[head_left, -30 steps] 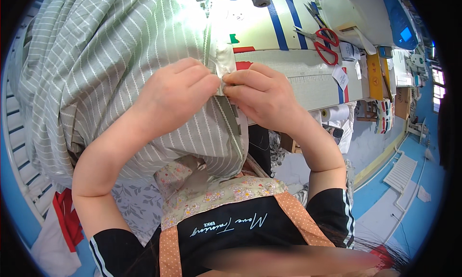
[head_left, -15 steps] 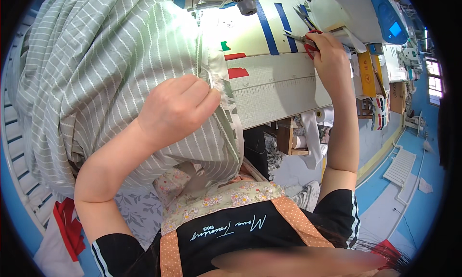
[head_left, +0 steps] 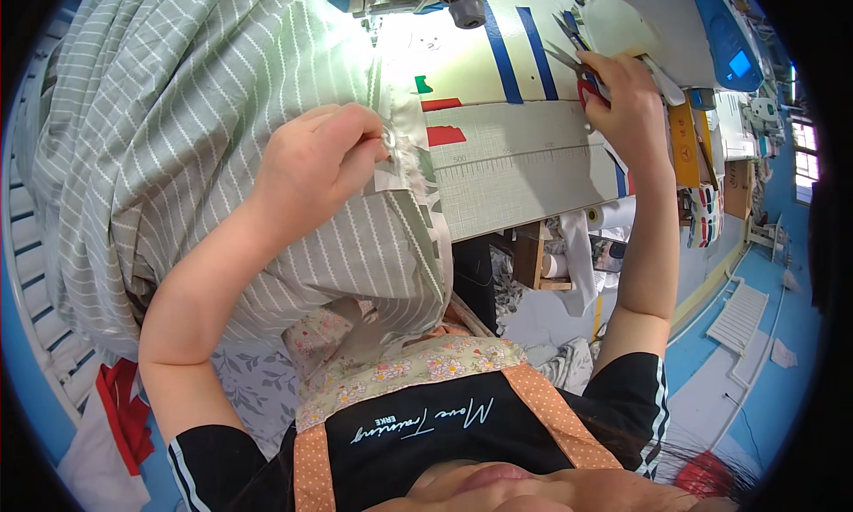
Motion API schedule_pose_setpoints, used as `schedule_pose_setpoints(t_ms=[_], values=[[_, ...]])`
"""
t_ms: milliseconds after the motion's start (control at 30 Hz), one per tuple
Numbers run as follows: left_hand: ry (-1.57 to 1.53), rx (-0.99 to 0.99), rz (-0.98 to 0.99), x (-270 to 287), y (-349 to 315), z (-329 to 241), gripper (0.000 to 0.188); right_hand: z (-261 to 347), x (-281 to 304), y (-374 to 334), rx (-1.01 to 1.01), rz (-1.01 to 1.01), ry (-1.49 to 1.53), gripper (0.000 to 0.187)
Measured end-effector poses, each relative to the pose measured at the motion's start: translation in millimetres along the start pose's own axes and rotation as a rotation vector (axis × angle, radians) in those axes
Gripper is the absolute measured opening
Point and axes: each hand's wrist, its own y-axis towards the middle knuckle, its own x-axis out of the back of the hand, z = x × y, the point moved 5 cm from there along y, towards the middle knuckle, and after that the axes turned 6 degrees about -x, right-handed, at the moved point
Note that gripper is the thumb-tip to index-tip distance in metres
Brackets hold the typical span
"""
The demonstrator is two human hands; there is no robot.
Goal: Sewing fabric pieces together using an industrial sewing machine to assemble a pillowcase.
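Note:
My left hand (head_left: 320, 170) is closed, thumb and fingertips pressed together at the raw edge of a grey-green striped fabric (head_left: 195, 139). A small pale curved piece (head_left: 389, 140) shows at those fingertips, too small to name. White frayed material lies along the fabric's edge beside them. On the right, my right hand (head_left: 631, 103) is closed around the red handles of a pair of scissors (head_left: 590, 87). Their blades point away and to the left, over the machine bed. Some of the handle is hidden behind the fingers.
A sewing machine (head_left: 466, 10) stands at the far side, its blue control panel (head_left: 736, 63) at the right. Blue tape strips (head_left: 502, 54) and a ruler scale (head_left: 506, 159) mark the worktop. Beyond my right wrist is a yellow box (head_left: 684, 143). Below sit a wooden compartment (head_left: 529, 261) and white rolls.
My left hand has shifted away and left, its fist turning so the thumb and fingertips show. My right hand, still on the scissors, has moved slightly right. The view itself shifted a little.

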Motion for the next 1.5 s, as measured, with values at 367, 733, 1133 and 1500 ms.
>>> schedule_pose_setpoints(t_ms=[367,733,1133,1500], values=[[-0.011,0.048,0.0,1,-2,4,0.011,109,11,-11,0.298,0.174,0.584,0.034],[0.105,-0.033,-0.05,0,3,-4,0.011,133,-1,-6,0.388,0.226,0.468,0.036],[0.085,-0.03,-0.039,-1,1,0,0.01,139,-3,-3,0.422,0.228,0.488,0.034],[0.067,-0.046,-0.065,-1,3,2,0.009,138,-7,3,0.433,0.259,0.494,0.033]])
